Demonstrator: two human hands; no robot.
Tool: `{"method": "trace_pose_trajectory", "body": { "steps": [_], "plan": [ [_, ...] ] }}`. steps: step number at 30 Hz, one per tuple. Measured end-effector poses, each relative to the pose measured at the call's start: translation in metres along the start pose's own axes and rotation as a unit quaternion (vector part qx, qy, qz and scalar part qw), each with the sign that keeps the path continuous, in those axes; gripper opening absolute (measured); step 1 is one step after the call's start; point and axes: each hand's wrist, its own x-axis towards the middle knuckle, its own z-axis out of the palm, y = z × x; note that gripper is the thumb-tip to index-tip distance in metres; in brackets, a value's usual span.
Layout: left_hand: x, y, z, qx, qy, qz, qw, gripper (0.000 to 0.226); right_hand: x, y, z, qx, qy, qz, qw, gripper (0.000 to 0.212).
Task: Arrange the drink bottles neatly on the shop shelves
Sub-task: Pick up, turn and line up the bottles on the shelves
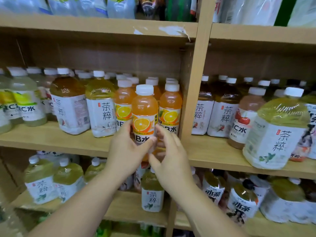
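An orange drink bottle [144, 110] with a white cap and an orange-slice label stands upright at the front edge of the middle shelf [51, 136]. My left hand [127, 149] is wrapped around its lower left side. My right hand [168, 154] touches its lower right side with spread fingers. Just behind it stand more orange bottles, one [123, 103] on the left and one [171, 106] on the right, against the wooden upright [193, 93].
Yellow and brown tea bottles [100, 106] and pale lemon bottles [25, 103] fill the middle shelf's left part. Right of the upright stand tea bottles and a large yellow-green bottle [277, 134] near the edge. The lower shelf [123, 207] holds more tea bottles.
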Motion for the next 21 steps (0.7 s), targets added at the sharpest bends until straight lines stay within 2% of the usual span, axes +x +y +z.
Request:
{"method": "trace_pose_trajectory", "body": {
  "steps": [4, 8, 16, 21],
  "plan": [
    [0.016, -0.013, 0.006, 0.011, -0.012, 0.013, 1.0, 0.066, 0.009, 0.007, 0.017, -0.041, 0.037, 0.029, 0.998, 0.091],
    [0.026, -0.021, 0.009, 0.024, -0.02, 0.033, 0.999, 0.066, 0.015, 0.013, 0.025, -0.065, 0.075, 0.032, 0.995, 0.091],
    [0.033, -0.046, -0.001, 0.089, -0.044, 0.097, 0.99, 0.073, 0.022, 0.017, 0.036, -0.08, 0.09, 0.034, 0.992, 0.085],
    [0.035, -0.052, -0.007, 0.134, -0.017, 0.116, 0.984, 0.074, 0.025, 0.015, 0.041, -0.123, 0.097, 0.035, 0.987, 0.081]
  ]
}}
